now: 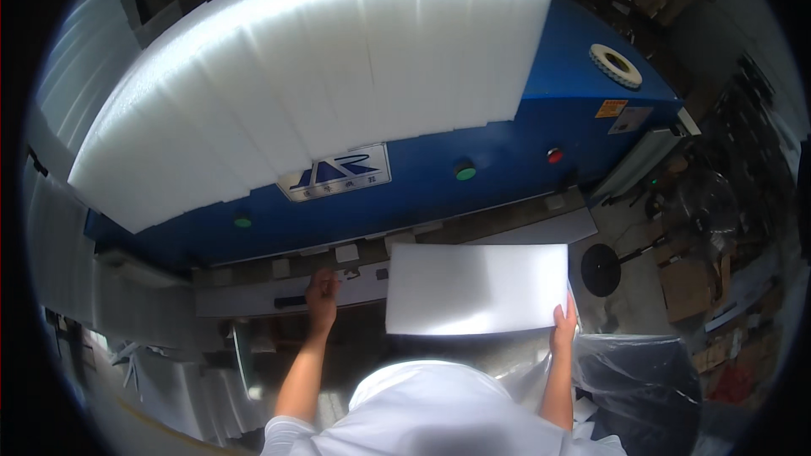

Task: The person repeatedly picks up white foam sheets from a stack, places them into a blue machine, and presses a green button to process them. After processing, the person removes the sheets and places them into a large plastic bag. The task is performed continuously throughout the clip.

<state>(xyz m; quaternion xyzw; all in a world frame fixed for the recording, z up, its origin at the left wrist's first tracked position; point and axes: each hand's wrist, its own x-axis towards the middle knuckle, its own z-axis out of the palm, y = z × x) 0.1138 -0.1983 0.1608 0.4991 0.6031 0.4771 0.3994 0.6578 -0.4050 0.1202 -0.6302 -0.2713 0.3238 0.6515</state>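
Observation:
A white foam sheet [477, 287] lies level in front of me, to the right of my body. My right hand [564, 325] grips its right edge near the lower corner, thumb on top and fingers hidden beneath. Left of the sheet, my left hand [323, 291] is over the pale ledge [363, 291] of a blue machine. Its fingers are curled together, and whatever may be between them is too small to make out. Close by that hand are a dark bar [291, 302] and a small off-white block [347, 253].
On top of the blue machine [422, 171] stands a long row of white foam sheets [338, 76]. Its front carries a green button [465, 171] and a red button [554, 155]. A tape roll [616, 66] rests at its right end. Right: a fan [708, 203] and clear plastic wrap [638, 371].

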